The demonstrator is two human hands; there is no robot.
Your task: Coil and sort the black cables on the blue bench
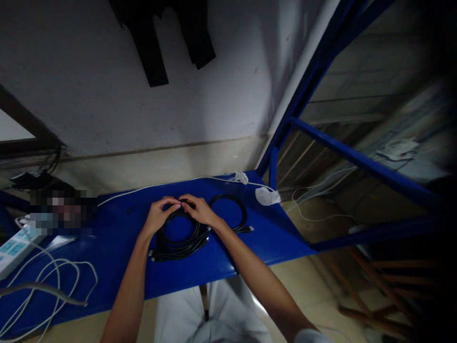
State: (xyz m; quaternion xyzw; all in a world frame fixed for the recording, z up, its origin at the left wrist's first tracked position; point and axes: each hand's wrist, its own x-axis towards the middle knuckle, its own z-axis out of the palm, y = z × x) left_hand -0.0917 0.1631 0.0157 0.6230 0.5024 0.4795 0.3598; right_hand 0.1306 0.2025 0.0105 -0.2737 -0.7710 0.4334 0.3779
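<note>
A bundle of coiled black cables (182,250) lies on the blue tabletop, with metal-tipped connectors at its left and right sides. My left hand (161,216) is at the far edge of this bundle, thumb and fingers pinched together. From the right, my right hand (197,208) meets it, also in a pinch, so the fingertips of both hands nearly touch. Something small and dark shows between them, too unclear to name. Just right of my right hand lies a separate black cable coil (244,209) with its connector toward me.
A white power strip (16,250) and loose white cable (76,264) occupy the table's left end. A small dark loop (131,209) lies left of my hands. White crumpled pieces (267,196) sit near the blue metal frame (357,147) at right. A wall rises behind.
</note>
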